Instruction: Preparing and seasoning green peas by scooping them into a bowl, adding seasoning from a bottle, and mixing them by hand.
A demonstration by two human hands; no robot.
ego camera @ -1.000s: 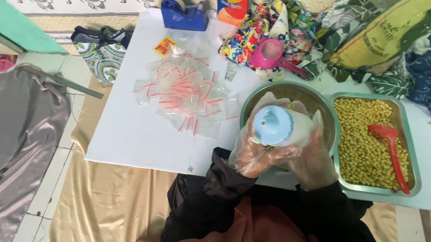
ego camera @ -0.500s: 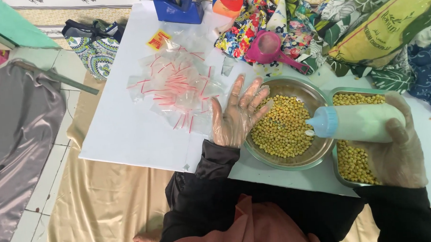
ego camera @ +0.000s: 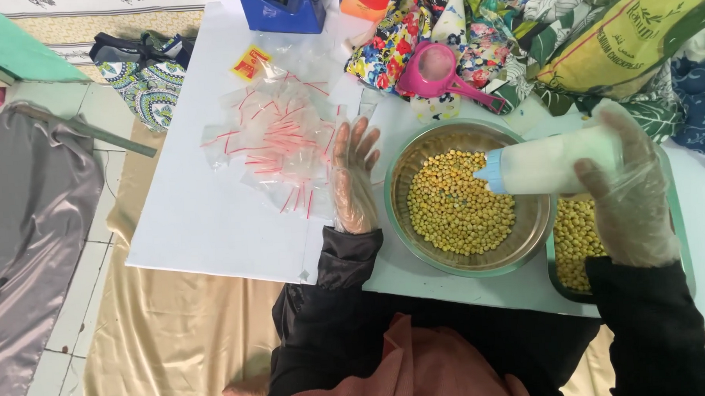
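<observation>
**Gloved hands over a bowl of yellow grains**

A white desk (ego camera: 213, 226) carries everything, with a heap of patterned fabric (ego camera: 456, 23) and a large yellow-green sack (ego camera: 636, 40) lying along its far edge. Near the person, a round metal bowl (ego camera: 404, 227) holds yellow grains (ego camera: 454, 210), and just to its right a rectangular metal tray (ego camera: 555, 281) holds more of the same, partly hidden under the right arm. To the left of the bowl lies a loose pile of small clear bags with red strips (ego camera: 276, 146).

The right hand (ego camera: 630, 204), in a clear plastic glove, is wrapped around a white squeeze bottle (ego camera: 550, 164), its fingers closed on the bottle's body. The bottle lies nearly level, its pale blue cap (ego camera: 492, 172) pointing left above the grains in the bowl.

The left hand (ego camera: 356, 178), also gloved, rests palm down with its fingers spread wide, on the near edge of the bag pile, just beside the bowl's rim.

A pink scoop (ego camera: 438, 68) lies on the fabric beyond the bowl.
</observation>
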